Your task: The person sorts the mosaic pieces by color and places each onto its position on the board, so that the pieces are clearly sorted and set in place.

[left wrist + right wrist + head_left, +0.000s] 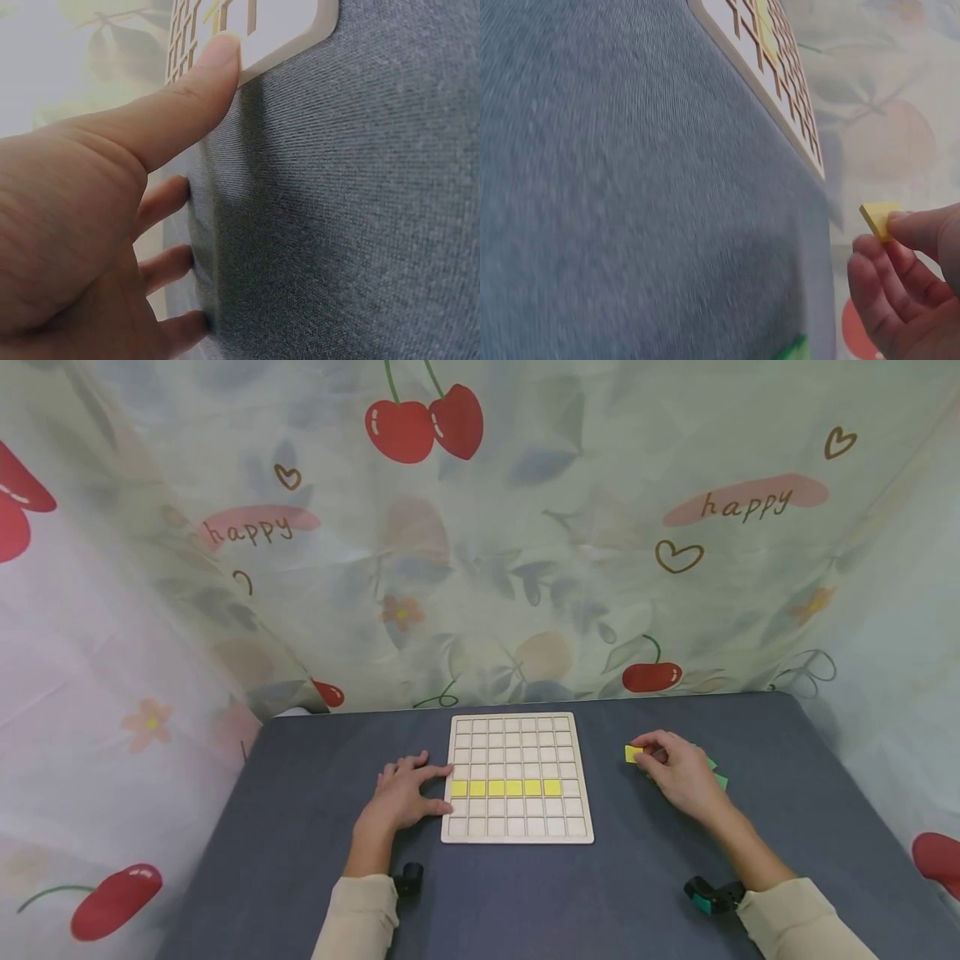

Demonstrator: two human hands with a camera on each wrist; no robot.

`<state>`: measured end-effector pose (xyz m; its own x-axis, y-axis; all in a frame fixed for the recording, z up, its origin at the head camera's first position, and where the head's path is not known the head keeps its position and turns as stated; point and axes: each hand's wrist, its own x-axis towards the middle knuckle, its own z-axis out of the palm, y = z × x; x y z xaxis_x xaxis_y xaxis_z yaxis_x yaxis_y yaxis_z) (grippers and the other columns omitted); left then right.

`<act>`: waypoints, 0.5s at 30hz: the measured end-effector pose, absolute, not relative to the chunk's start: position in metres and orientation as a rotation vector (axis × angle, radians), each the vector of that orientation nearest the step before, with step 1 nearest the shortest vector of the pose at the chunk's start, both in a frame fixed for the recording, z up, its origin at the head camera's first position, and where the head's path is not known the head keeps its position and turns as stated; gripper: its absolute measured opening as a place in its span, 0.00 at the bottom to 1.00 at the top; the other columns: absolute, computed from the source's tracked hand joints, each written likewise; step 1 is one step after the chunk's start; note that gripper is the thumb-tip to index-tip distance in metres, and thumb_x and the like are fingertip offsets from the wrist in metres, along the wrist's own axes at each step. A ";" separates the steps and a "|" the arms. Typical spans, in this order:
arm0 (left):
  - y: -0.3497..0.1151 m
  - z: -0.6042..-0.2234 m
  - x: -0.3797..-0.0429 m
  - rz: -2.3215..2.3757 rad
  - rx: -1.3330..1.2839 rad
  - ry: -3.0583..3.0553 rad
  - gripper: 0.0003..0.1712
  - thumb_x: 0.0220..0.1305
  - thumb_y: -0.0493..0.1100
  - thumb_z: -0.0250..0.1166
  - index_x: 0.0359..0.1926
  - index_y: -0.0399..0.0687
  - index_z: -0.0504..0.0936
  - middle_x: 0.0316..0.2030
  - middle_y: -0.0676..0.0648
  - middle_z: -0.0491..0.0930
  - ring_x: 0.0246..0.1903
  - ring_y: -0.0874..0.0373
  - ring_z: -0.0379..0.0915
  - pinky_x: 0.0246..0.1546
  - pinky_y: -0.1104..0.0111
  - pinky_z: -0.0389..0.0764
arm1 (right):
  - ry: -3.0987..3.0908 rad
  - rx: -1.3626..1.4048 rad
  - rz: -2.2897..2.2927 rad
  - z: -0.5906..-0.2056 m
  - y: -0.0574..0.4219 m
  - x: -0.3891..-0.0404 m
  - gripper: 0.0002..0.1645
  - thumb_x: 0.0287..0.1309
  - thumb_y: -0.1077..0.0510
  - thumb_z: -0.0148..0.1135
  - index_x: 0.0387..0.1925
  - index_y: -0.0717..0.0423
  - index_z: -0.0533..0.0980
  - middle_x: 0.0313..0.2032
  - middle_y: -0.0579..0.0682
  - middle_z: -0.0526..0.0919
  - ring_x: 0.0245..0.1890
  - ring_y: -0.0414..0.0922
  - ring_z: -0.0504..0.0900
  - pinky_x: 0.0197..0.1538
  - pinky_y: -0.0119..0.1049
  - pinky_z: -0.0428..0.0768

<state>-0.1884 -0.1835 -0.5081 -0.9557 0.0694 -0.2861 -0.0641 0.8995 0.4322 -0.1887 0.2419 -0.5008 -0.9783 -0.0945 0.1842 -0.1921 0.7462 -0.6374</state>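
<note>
The pale, square, gridded wooden board (513, 772) looks smooth and matt. The dark blue-grey cloth table covering (517, 902) is matt and finely ribbed. The far cherry-printed white fabric curtain (487, 610) looks thin and creased. The small square yellow tile (877, 213) at right looks smooth, matt.

A pale curtain (510, 502) printed with red cherries (400, 433) hangs behind the dark grey table (517, 893).
</note>
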 end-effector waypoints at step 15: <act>-0.184 -0.510 -0.186 0.652 -0.030 2.781 0.40 0.53 0.58 0.79 0.68 0.73 0.76 0.80 0.48 0.56 0.77 0.37 0.47 0.72 0.35 0.58 | -2.865 0.244 1.091 -0.513 0.203 -0.186 0.07 0.64 0.58 0.69 0.43 0.53 0.84 0.35 0.49 0.88 0.30 0.40 0.79 0.34 0.29 0.77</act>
<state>-0.1860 -0.1837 -0.5098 -0.9594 0.0443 -0.2785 -0.0840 0.8978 0.4322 -0.1865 0.2032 -0.5133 -0.9852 -0.1243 0.1177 -0.1712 0.7359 -0.6551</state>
